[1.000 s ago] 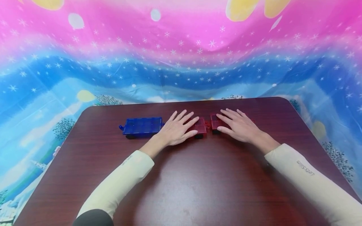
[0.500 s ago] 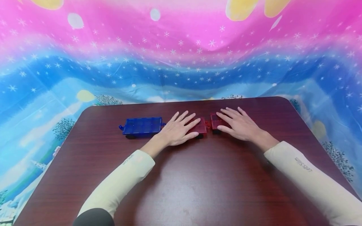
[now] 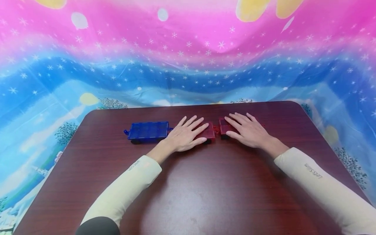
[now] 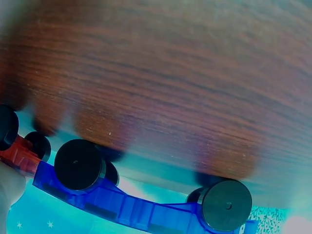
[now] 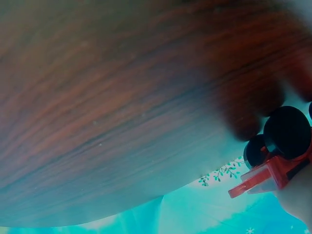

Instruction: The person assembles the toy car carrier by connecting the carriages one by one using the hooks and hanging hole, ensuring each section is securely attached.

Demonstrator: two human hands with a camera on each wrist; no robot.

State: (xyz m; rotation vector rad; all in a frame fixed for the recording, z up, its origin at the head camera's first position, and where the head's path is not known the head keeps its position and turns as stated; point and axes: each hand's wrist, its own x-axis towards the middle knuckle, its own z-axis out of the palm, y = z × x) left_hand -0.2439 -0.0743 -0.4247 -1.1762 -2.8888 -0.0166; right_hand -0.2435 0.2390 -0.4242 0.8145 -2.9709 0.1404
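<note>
In the head view, three flat toy wagons stand in a row near the table's far side. My left hand [image 3: 183, 133] lies with its fingers spread on top of a translucent red toy wagon [image 3: 209, 131], hiding much of it. My right hand [image 3: 249, 130] rests, fingers extended, on a second red toy wagon [image 3: 222, 128], also largely covered. A red coupling shows between these two. Left of my left hand sits a translucent blue toy wagon [image 3: 149, 130] with a hook at its left end. Black wheels [image 4: 226, 204] show beneath it in the left wrist view.
The dark wooden table [image 3: 188, 195] has rounded far corners. Behind it hangs a pink and blue cloth [image 3: 188, 58] with snowflakes. In the right wrist view, a red hook [image 5: 248, 184] sticks out from the right-hand wagon's end.
Both hands stay on the red wagons. The left hand has shifted very slightly to the right; the wagons show no clear movement.
</note>
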